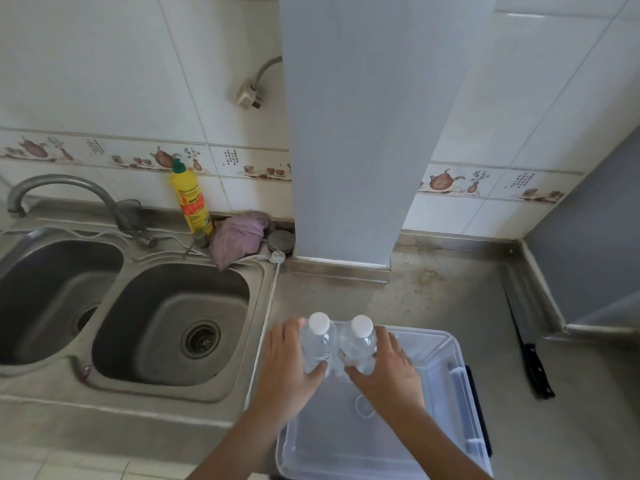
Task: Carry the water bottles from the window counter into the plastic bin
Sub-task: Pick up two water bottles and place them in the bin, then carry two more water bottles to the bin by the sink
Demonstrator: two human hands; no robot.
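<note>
The sink [166, 317] lies left of the clear bin [446, 403]; a knife [530, 355] lies to its right. Over the bin's far end, the left hand [287, 372] grips one bottle [318, 344] and the right hand [388, 372] another [360, 344], fingers curled round each, bottles touching. This looks like the placing step: next, lower both upright onto the floor of the bin and let go.

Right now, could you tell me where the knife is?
In the head view, the knife lies on the counter at far right, beside the plastic bin.
</note>
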